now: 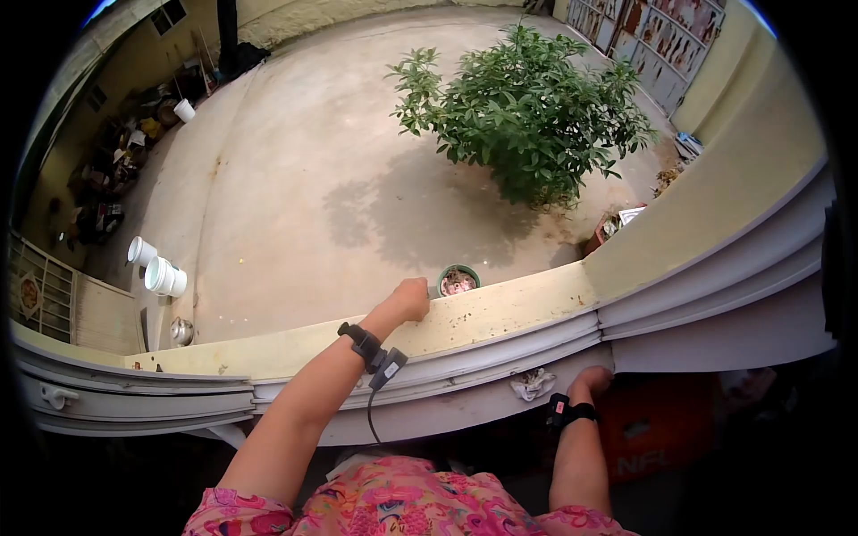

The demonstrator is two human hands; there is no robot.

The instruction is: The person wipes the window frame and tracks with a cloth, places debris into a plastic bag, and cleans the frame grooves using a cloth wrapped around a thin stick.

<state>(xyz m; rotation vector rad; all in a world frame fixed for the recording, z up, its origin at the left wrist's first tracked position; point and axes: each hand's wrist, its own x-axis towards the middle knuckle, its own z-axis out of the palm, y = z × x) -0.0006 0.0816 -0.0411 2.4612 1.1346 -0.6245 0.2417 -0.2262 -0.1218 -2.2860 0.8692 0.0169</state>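
My left hand (412, 300) is closed over the outer edge of the yellow ledge (500, 308); whatever its fingers hold is too small to make out. Just right of it, beyond the ledge, is a green-rimmed pot (458, 280) with pinkish and brown bits inside. My right hand (592, 382) rests at the inner sill (483, 393), its fingers hidden from view. A crumpled white cloth (534, 384) lies on the sill to its left. Dark straps with small devices are on both wrists.
White window tracks (500, 347) run along the ledge. Outside are a leafy bush (536, 116), white buckets (165, 277), a metal pot (181, 331), piled items (112, 174) along the left wall and a rusty gate (666, 49). A red item (657, 429) lies below the sill.
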